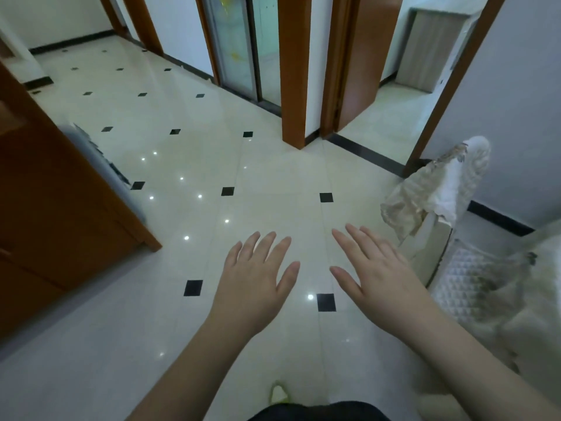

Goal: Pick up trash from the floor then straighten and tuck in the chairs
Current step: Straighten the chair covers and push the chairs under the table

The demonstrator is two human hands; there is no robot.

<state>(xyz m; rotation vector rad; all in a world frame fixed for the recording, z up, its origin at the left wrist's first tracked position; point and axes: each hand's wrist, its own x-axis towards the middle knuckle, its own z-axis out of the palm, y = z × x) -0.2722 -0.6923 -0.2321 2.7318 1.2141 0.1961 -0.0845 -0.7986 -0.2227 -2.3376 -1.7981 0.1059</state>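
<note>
left hand (255, 278): I see it held out flat over the floor, palm down, fingers straight and spread wide, holding nothing
right hand (376, 268): I see the same here, flat and wide, fingers spread, nothing in it
floor (170, 165): shiny pale tiles with little black squares; it fills the middle of the frame and both hands hang above it, just below the middle
trash: I cannot find any for sure on the tiles in front of the hands; there is a small pale yellow-green thing (277, 391) at the bottom middle of the frame, close to my body, and it is too blurry to tell if it is trash or a shoe tip
which way it lies: that small thing is below the hands in the frame, back toward the body, so I think the hands would have to pull in and go down to reach it
which hand is nearer: I think the left one, since the thing sits under the left arm, but only by a little
chair (455, 268): at the right edge of the frame there is a white seat with a pale cloth (431, 189) draped over it; I guess it is a chair, just beside the right hand
wooden cabinet (51, 208): brown, along the left edge of the frame, well apart from both hands
step in hand: I think I am only looking for trash, with no grab begun yet
</note>
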